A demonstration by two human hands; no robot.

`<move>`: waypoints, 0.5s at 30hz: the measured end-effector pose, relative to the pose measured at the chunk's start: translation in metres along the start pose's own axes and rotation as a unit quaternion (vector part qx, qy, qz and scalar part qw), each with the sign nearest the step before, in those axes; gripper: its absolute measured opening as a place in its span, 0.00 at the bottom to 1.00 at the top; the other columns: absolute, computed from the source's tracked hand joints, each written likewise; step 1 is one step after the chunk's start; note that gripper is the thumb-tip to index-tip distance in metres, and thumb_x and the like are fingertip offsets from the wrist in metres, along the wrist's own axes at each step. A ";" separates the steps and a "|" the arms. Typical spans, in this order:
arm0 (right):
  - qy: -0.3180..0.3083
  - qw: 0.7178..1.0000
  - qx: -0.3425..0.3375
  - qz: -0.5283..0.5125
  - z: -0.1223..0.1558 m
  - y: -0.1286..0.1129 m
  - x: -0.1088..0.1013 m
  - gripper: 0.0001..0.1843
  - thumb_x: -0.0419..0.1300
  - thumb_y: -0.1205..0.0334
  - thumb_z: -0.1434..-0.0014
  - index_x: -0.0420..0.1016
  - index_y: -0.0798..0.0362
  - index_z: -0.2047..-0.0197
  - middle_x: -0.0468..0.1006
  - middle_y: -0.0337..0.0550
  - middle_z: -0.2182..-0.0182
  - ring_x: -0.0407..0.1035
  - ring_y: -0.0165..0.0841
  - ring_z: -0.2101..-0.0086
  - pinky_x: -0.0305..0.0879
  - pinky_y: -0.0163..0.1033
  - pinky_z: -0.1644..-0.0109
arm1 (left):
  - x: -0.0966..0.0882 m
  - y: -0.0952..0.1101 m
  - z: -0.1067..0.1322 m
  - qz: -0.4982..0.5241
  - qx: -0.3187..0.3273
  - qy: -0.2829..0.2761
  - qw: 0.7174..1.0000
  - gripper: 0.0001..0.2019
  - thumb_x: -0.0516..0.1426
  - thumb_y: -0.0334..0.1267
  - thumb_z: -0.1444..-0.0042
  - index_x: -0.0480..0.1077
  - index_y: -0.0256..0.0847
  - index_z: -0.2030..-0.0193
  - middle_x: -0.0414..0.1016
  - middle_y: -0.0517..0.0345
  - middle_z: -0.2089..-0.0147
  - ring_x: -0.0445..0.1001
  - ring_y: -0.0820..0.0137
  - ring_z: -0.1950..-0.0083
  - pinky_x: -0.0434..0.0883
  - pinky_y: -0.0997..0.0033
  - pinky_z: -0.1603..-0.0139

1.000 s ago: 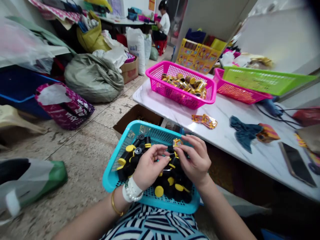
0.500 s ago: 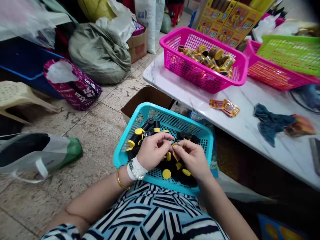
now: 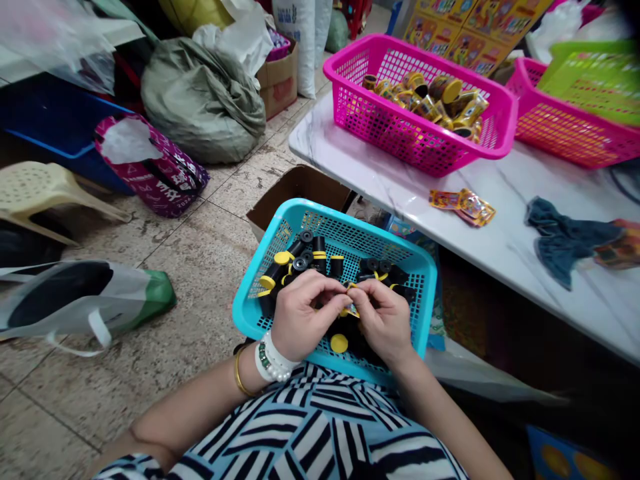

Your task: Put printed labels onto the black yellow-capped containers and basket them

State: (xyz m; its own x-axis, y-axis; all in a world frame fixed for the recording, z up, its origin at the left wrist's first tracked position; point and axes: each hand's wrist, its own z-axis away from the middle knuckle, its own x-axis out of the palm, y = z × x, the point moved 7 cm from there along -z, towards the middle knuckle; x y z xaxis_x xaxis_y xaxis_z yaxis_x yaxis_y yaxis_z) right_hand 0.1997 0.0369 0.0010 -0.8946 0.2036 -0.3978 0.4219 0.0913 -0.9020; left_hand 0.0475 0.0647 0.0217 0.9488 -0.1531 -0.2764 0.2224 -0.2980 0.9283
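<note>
My left hand (image 3: 306,312) and my right hand (image 3: 386,315) meet over a turquoise basket (image 3: 427,287) on my lap. Pinched between the fingertips of both is a small yellow printed wrapper (image 3: 353,310), mostly covered by the fingers. Whether something sits inside it I cannot tell. Below and around the hands lie several small black cylinders (image 3: 319,245) with yellow ends, some standing and some on their sides. One round yellow end (image 3: 339,343) faces up just under the hands.
On the marble-patterned table (image 3: 385,193) stands a pink basket (image 3: 425,143) of yellow-wrapped cylinders. Flat printed wrappers (image 3: 465,205) and dark blue cloth (image 3: 565,237) lie nearby. An open cardboard box (image 3: 300,183) is behind my basket. Bags, including a purple one (image 3: 155,167), and a stool (image 3: 40,187) occupy the floor leftward.
The fingertips have drawn closer together around the wrapper, and its printed side now shows below them. The whole view has shifted slightly, with the table appearing further right.
</note>
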 end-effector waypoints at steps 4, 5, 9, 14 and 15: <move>-0.018 0.990 0.089 -0.108 0.002 0.012 0.003 0.09 0.62 0.56 0.38 0.77 0.51 0.67 0.77 0.37 0.73 0.68 0.29 0.73 0.65 0.34 0.68 | -0.005 0.002 0.003 -0.008 0.051 0.028 0.998 0.02 0.64 0.29 0.44 0.78 0.39 0.66 0.77 0.56 0.67 0.74 0.71 0.63 0.71 0.72 0.61; -0.023 0.981 0.119 -0.150 0.003 0.017 0.005 0.08 0.64 0.55 0.40 0.77 0.50 0.65 0.78 0.37 0.71 0.69 0.29 0.72 0.66 0.34 0.67 | -0.006 0.001 0.003 -0.010 0.054 0.036 0.998 0.03 0.63 0.29 0.44 0.78 0.39 0.66 0.78 0.56 0.67 0.74 0.71 0.63 0.71 0.71 0.60; -0.041 0.943 0.207 -0.258 0.011 0.034 0.018 0.11 0.70 0.54 0.46 0.76 0.51 0.64 0.78 0.37 0.69 0.70 0.29 0.70 0.69 0.35 0.62 | -0.012 -0.003 0.003 -0.030 0.033 0.067 0.997 0.04 0.63 0.28 0.44 0.77 0.39 0.69 0.76 0.56 0.69 0.73 0.71 0.65 0.70 0.70 0.61; 0.000 0.967 0.163 -0.195 0.017 0.031 0.015 0.09 0.63 0.55 0.38 0.74 0.51 0.67 0.75 0.37 0.71 0.67 0.30 0.70 0.66 0.36 0.63 | -0.007 -0.008 0.003 -0.015 -0.001 0.043 0.999 0.04 0.62 0.29 0.43 0.76 0.38 0.69 0.75 0.56 0.69 0.73 0.71 0.65 0.70 0.71 0.62; 0.007 0.981 0.124 -0.149 0.016 0.024 0.012 0.08 0.62 0.56 0.37 0.73 0.51 0.66 0.74 0.37 0.70 0.67 0.30 0.69 0.65 0.36 0.62 | -0.005 -0.010 0.003 -0.008 -0.008 0.032 0.999 0.03 0.62 0.30 0.43 0.77 0.38 0.68 0.75 0.56 0.69 0.72 0.71 0.66 0.70 0.71 0.63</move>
State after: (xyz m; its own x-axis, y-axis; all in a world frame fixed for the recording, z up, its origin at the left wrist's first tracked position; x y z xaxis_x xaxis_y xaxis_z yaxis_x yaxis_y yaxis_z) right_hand 0.1967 0.0256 -0.0277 -0.9701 0.2167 -0.1093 0.0914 -0.0910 -0.9917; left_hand 0.0395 0.0655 0.0134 0.9573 -0.0871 -0.2755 0.2413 -0.2839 0.9280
